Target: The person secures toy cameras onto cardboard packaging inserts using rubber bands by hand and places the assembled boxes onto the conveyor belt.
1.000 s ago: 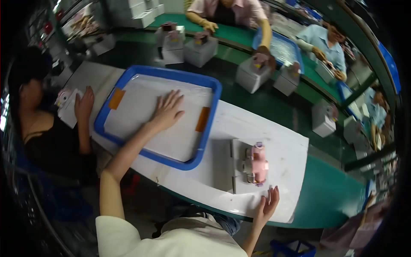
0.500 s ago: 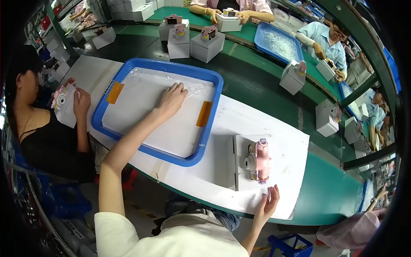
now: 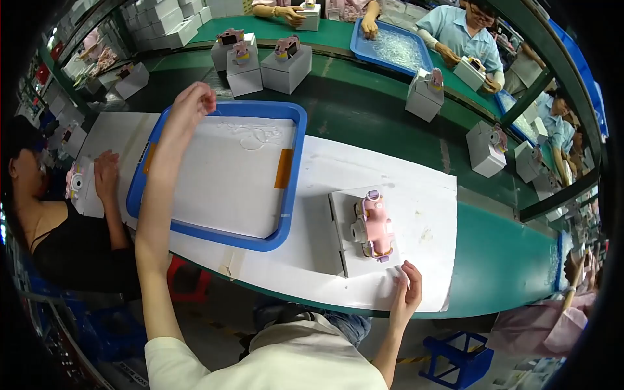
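My left hand is raised over the far left corner of a blue tray, its fingers pinched together; whatever they hold is too small to make out. Thin clear loops lie on the tray's white lining. My right hand rests at the near right corner of a white box, fingers apart and loosely bent, holding nothing. On that box lies a pink toy camera with a white lens and purple loops at its ends, its lens facing left.
White boxes with pink cameras stand along the green conveyor. A co-worker in black sits close on my left. Other workers sit opposite, by a blue tray of clear strands. A blue stool stands at lower right.
My left hand has lifted off the clear loops and moved left and away to the tray's far corner. My right hand has stayed by the box, which now sits slightly turned in view.
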`<action>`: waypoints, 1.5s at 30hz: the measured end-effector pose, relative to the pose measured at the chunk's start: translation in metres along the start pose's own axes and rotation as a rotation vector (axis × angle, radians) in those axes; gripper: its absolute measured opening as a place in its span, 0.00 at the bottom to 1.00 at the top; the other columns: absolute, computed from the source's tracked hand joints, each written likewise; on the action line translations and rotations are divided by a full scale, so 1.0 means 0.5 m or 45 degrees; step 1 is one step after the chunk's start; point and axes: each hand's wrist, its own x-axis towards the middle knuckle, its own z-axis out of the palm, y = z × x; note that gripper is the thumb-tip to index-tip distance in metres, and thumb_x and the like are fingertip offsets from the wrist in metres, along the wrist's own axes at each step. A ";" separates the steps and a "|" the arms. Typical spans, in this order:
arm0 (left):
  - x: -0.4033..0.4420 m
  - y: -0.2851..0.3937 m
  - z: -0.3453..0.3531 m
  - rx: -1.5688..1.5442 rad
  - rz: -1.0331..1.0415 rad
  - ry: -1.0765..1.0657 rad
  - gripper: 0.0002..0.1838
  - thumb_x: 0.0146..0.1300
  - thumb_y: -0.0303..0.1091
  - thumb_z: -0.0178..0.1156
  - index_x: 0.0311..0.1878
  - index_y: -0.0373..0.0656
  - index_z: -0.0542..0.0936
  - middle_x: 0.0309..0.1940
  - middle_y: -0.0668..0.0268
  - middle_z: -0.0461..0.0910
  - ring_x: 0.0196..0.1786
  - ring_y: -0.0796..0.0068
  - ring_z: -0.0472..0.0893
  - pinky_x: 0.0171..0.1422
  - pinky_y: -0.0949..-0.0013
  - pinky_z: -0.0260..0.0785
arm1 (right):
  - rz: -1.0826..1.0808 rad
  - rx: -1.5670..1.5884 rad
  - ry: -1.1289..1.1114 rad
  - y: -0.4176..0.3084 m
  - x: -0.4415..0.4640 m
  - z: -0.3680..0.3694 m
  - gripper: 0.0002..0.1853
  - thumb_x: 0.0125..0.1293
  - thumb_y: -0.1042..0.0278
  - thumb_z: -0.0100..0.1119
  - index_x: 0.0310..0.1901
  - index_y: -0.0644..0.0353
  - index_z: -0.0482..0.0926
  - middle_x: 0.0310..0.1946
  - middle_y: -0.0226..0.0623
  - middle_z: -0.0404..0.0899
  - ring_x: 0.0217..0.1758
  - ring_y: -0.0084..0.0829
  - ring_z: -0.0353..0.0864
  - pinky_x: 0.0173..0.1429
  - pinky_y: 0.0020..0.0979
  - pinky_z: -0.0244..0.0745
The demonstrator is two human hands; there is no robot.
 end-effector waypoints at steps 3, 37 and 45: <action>-0.094 0.072 0.054 -0.572 -0.374 -0.579 0.08 0.63 0.34 0.46 0.28 0.45 0.67 0.17 0.74 0.60 0.19 0.86 0.57 0.23 0.82 0.51 | -0.011 0.082 0.056 -0.018 0.006 -0.008 0.10 0.60 0.74 0.46 0.42 0.63 0.73 0.47 0.40 0.71 0.50 0.31 0.69 0.49 0.25 0.65; -0.264 -0.009 0.274 -1.212 -0.212 -0.525 0.09 0.57 0.25 0.45 0.23 0.48 0.59 0.15 0.72 0.56 0.21 0.82 0.56 0.53 0.68 0.59 | -0.098 0.781 -0.889 -0.145 0.341 0.137 0.22 0.62 0.56 0.51 0.13 0.52 0.60 0.12 0.24 0.55 0.19 0.17 0.52 0.28 0.19 0.50; -0.310 -0.170 0.312 -0.247 -0.443 0.049 0.14 0.63 0.36 0.49 0.22 0.44 0.63 0.18 0.74 0.57 0.24 0.83 0.57 0.33 0.81 0.53 | 0.402 0.444 -0.951 0.091 0.368 0.297 0.15 0.63 0.62 0.49 0.20 0.58 0.73 0.18 0.23 0.66 0.21 0.12 0.60 0.26 0.14 0.57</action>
